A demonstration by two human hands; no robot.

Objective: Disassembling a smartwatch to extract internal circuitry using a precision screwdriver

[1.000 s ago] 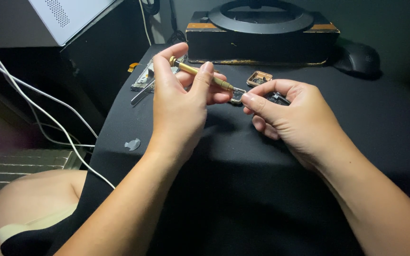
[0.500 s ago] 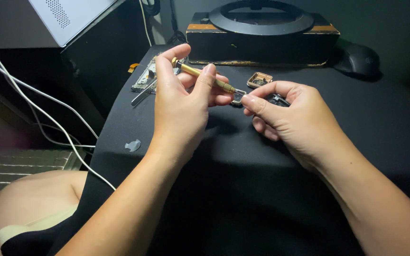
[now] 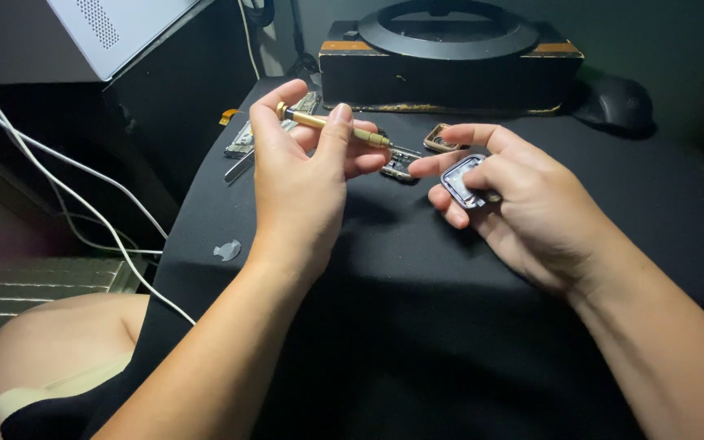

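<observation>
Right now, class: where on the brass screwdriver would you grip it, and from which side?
Grip the screwdriver on its brass shaft, from above, as the left hand does: the shaft is slim and lies nearly level, its tip toward the right hand, which holds a small case.

Dim room, black-covered table (image 3: 417, 326), white cables (image 3: 59, 175) at left.

I see a brass-gold precision screwdriver (image 3: 332, 125) with a silver tip, and a silvery-blue rectangular metal case (image 3: 464, 181). The work mat (image 3: 417, 326) is plain black. White cables (image 3: 59, 175) run along the side, beside a copper-toned frame (image 3: 440, 138) and a black mouse (image 3: 617, 104).
</observation>
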